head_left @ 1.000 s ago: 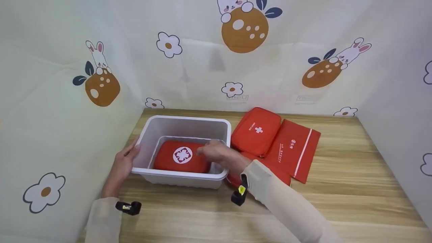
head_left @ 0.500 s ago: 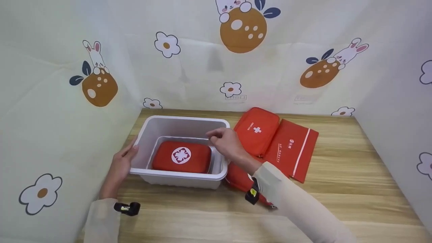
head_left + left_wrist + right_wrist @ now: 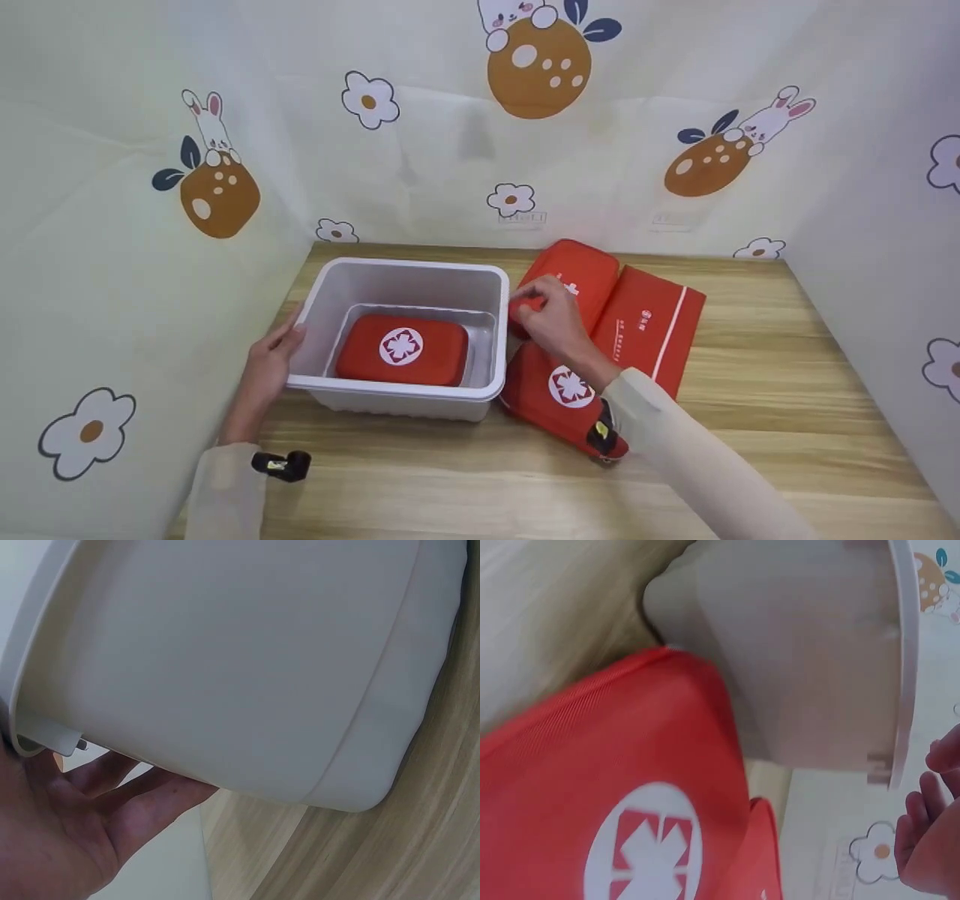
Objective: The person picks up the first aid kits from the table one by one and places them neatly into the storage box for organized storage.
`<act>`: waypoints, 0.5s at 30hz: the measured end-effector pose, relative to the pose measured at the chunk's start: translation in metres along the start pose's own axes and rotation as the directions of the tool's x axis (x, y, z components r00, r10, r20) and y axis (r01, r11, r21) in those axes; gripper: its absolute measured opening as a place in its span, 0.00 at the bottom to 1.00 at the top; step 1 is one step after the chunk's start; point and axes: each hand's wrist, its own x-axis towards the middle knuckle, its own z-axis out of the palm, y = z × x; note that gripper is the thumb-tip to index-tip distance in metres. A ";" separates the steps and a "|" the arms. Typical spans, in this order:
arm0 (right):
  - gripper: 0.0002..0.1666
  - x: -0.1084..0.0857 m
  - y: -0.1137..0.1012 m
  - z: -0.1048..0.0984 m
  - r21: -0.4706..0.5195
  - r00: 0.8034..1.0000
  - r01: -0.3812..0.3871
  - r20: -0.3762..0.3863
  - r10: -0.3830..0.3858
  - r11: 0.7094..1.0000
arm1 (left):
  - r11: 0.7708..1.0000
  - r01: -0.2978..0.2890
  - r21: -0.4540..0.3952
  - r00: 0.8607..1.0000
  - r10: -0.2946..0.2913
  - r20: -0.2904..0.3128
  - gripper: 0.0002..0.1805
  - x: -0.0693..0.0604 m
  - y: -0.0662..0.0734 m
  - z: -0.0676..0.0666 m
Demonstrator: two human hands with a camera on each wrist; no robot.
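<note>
A light grey plastic bin (image 3: pixel 409 394) stands on the table with a red first-aid case (image 3: pixel 367 349) lying flat inside, its white round emblem facing up. My left hand (image 3: pixel 270 360) grips the bin's left rim; in the left wrist view its fingers (image 3: pixel 157 810) lie along the outer wall. Just right of the bin, my right hand (image 3: pixel 551 315) hangs loosely curled over the red pouches and holds nothing. Beneath it are a rounded red first-aid case (image 3: pixel 536 394) with a white emblem and a red pouch (image 3: pixel 577 262) with a white cross, partly covered by the hand.
A flat red folder-like pouch (image 3: pixel 649 322) with a white stripe lies right of the others. The wood-grain table (image 3: pixel 787 420) extends to the right and front. Patterned white sheets (image 3: pixel 420 172) enclose the back and both sides.
My right hand has lifted out of the bin and moved right, over the red pouches, leaving the case inside uncovered. The left hand keeps its place on the bin's rim.
</note>
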 end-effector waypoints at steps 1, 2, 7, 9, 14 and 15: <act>0.11 0.000 0.004 -0.003 -0.010 1.000 -0.010 -0.011 0.010 1.000 | 1.000 0.000 -0.003 1.000 0.000 -0.003 0.31 0.000 0.000 0.000; 0.10 0.001 0.008 -0.005 -0.021 1.000 -0.016 -0.026 0.015 1.000 | 1.000 0.005 -0.007 1.000 -0.005 0.000 0.31 0.000 0.000 0.000; 0.12 0.000 0.030 -0.014 -0.071 0.991 -0.116 -0.070 0.111 0.991 | 1.000 0.022 -0.014 1.000 -0.022 0.015 0.32 0.000 -0.001 0.001; 0.16 0.000 0.039 -0.018 -0.078 0.982 -0.178 -0.075 0.173 0.981 | 1.000 0.024 -0.013 1.000 -0.024 0.019 0.33 0.001 0.000 0.001; 0.27 -0.002 0.059 -0.027 -0.079 0.940 -0.340 -0.070 0.335 0.937 | 0.999 0.034 -0.012 0.999 -0.034 0.020 0.33 0.001 0.000 0.001; 0.29 -0.002 0.062 -0.029 -0.082 0.929 -0.368 -0.068 0.363 0.926 | 0.999 0.037 -0.010 0.999 -0.036 0.021 0.33 0.000 0.001 0.001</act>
